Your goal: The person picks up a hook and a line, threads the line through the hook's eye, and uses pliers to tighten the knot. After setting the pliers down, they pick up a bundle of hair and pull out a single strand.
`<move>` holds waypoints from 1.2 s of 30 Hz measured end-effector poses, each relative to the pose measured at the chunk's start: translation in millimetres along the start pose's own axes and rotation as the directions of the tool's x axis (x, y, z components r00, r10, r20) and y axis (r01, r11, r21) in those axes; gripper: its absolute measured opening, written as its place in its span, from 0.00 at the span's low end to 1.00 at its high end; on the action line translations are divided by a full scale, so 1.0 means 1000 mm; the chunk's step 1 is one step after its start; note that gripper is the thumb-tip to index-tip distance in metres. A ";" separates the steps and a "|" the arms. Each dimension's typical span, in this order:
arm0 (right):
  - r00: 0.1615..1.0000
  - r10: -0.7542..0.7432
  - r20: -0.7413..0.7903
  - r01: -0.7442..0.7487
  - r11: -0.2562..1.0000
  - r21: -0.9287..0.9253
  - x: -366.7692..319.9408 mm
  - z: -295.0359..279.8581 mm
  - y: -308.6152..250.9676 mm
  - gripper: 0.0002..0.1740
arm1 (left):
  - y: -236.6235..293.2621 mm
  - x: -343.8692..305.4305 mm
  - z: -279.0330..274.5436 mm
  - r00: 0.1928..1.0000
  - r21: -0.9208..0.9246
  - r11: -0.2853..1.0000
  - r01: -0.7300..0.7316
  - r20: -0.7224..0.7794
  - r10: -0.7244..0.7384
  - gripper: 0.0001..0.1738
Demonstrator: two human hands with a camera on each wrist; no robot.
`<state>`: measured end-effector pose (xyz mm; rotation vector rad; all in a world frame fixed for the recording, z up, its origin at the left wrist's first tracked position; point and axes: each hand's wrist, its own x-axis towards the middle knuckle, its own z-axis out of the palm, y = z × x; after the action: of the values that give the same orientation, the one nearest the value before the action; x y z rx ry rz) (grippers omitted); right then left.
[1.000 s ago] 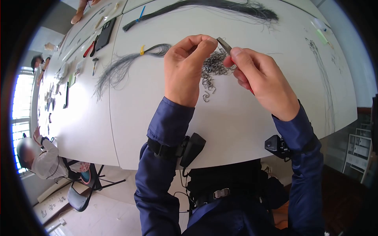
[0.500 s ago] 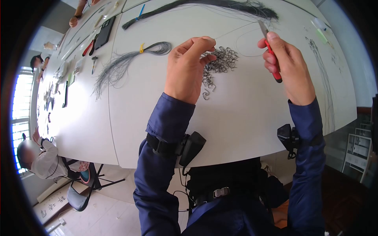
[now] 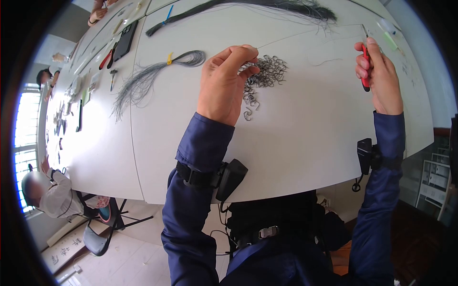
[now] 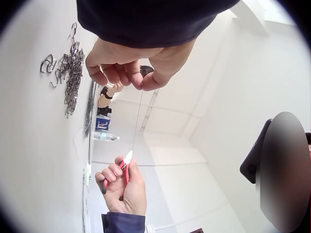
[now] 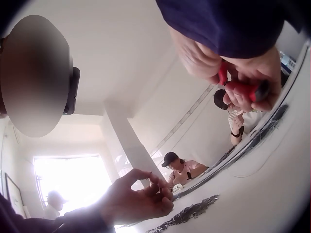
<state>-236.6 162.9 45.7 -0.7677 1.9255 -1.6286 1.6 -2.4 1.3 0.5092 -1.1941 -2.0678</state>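
Observation:
My left hand (image 3: 222,83) is raised over a pile of small curved metal hooks (image 3: 272,71), thumb and index finger pinching the end of a thin strand (image 3: 296,34). Whatever else sits between those fingertips is hidden. Out to the right, my right hand (image 3: 384,83) grips red-handled pliers (image 3: 366,66), fingers curled round the handles. From the pliers' tip the strand runs across to the left fingertips; the left wrist view shows it as a fine straight line (image 4: 136,119) between both hands.
A long dark bundle of strands (image 3: 248,4) lies at the back, a grey bundle (image 3: 143,81) with a yellow tie at left. Beyond are a black phone (image 3: 126,39) and more red-handled pliers (image 3: 108,57). Other people (image 3: 52,195) sit around the table (image 3: 286,157).
My right hand has moved away from the left, rightward and outward, with the pliers. The strand now stretches between the hands. My left hand has stayed nearly in place.

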 end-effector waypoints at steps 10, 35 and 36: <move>0.957 0.174 0.230 -0.007 0.811 -0.584 -0.023 -0.034 -0.016 0.25 | 0.008 -0.004 0.016 0.977 0.372 0.918 -0.138 -0.101 0.188 0.15; 0.882 -0.023 0.471 0.016 1.000 0.017 -0.033 0.071 -0.022 0.17 | 0.008 -0.015 0.031 0.871 0.649 0.589 -0.481 0.278 0.405 0.06; 0.884 -0.026 0.467 0.018 1.000 0.022 -0.033 0.070 -0.021 0.17 | 0.008 -0.015 0.031 0.868 0.640 0.594 -0.487 0.280 0.410 0.06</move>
<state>-162.3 133.7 56.2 -1.0675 1.5572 -1.3138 -4.3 23.6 23.8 0.3683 -1.9492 -1.1612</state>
